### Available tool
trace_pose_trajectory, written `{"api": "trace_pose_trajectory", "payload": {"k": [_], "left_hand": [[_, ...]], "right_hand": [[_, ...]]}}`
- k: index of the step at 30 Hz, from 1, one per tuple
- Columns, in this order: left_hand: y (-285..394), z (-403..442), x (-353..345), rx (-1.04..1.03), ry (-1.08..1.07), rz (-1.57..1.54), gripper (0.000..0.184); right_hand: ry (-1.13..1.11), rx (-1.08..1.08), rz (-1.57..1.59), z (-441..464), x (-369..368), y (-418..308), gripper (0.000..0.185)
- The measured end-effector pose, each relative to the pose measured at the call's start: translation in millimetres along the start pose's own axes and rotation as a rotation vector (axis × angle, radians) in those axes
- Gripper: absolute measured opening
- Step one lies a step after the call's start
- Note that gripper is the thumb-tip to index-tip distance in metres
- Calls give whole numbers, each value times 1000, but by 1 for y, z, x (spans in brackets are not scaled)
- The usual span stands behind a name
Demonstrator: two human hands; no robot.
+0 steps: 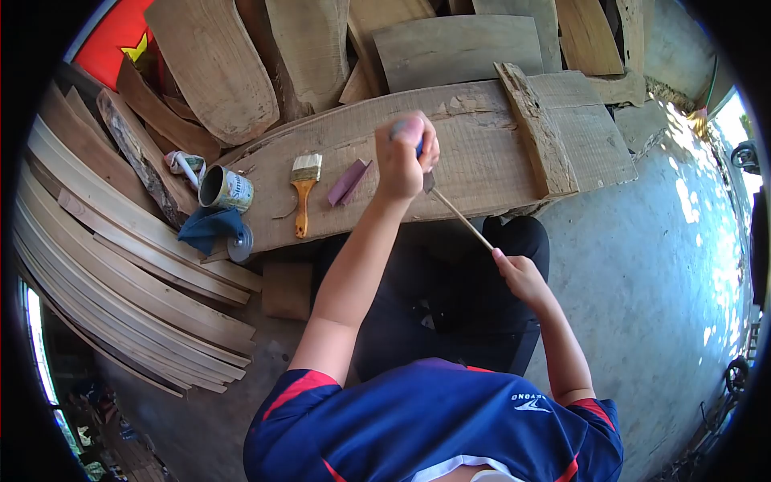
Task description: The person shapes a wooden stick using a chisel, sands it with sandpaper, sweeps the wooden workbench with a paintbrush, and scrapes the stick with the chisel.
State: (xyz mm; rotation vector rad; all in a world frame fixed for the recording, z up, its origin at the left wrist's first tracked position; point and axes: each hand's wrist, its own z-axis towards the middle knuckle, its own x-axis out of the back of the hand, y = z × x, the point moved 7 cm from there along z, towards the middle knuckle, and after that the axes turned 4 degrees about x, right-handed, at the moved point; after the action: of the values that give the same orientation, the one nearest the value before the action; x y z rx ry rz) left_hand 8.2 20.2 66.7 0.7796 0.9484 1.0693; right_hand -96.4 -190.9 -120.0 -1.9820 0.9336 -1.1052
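My left hand is closed in a fist around a tool with a blue handle, held above the wide wooden board. A short greyish part of this tool shows below the fist; its exact kind is hidden by my fingers. A thin wooden stick slants from there down to my right hand, which pinches its lower end over my knee. On the board to the left of my left hand lie a folded piece of purple sandpaper and a paintbrush with a wooden handle.
A tin can, a blue cloth and a clear disc sit at the board's left end. A rough wood strip lies across its right side. Long curved slats are stacked at left; planks lean behind.
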Motion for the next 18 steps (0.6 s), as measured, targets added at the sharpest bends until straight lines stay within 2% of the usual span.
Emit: {"api": "trace_pose_trajectory", "payload": {"k": [1, 4, 6, 7, 8, 9, 12, 14, 18], "left_hand": [[10, 4, 0, -11, 13, -71, 43], [40, 6, -9, -18, -56, -7, 44], [-8, 4, 1, 6, 12, 77, 45], [-32, 1, 4, 111, -13, 60, 44], [-31, 0, 6, 91, -22, 24, 44], [-29, 1, 7, 66, -28, -15, 43], [-33, 8, 18, 143, 14, -36, 42], [-29, 13, 19, 167, 15, -28, 42], [60, 18, -1, 19, -1, -79, 47]], "right_hand": [[-46, -20, 62, -3, 3, -3, 65], [-95, -17, 79, -8, 8, -20, 63], [-123, -49, 87, 7, -7, 3, 62], [-149, -77, 95, 15, -15, 17, 62], [-372, -295, 393, 11, -31, 26, 62], [-369, -288, 389, 12, -30, 27, 62], [-101, -41, 53, 11, -16, 11, 65], [-63, 15, -17, 6, -10, -1, 66], [5, 81, -46, -20, 16, -51, 66]]}}
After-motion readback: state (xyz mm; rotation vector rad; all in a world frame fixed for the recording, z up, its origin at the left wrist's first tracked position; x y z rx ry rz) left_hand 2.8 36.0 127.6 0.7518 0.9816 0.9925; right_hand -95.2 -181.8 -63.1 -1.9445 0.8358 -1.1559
